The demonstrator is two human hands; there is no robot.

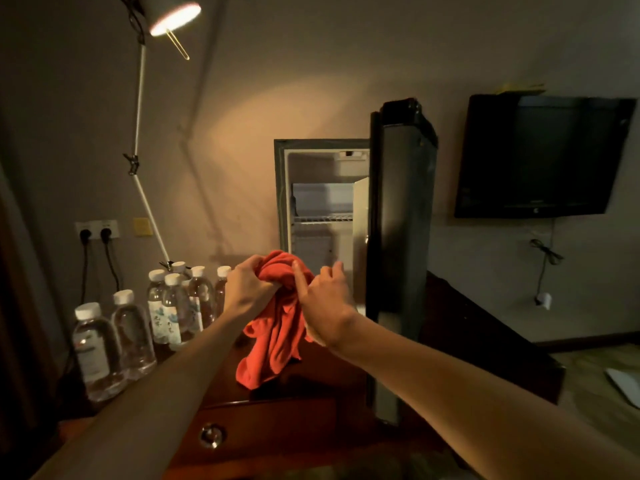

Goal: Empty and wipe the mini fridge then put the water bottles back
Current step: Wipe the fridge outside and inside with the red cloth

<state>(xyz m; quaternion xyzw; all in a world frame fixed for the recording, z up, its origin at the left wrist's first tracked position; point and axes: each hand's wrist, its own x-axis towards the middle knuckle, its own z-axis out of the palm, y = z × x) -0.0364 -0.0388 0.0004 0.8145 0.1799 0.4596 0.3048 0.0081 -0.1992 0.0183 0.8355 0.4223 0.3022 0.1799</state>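
Observation:
A red cloth [273, 337] hangs in front of the mini fridge [323, 202], bunched at the top and trailing down to the wooden desk [277, 417]. My left hand [247, 284] grips the bunched top of the cloth. My right hand [323, 299] is at the cloth's right side, its thumb pressed on the fabric and its fingers curled. The fridge stands open with its black door [401, 237] swung to the right. Its white inside shows a wire shelf and no bottles. Several water bottles [166, 306] with white caps stand on the desk to the left.
A white desk lamp [173, 15] on a jointed arm shines from the upper left. Wall sockets [97, 232] with two plugs sit behind the bottles. A dark TV [540, 157] hangs on the right wall. A drawer knob [211, 434] is on the desk front.

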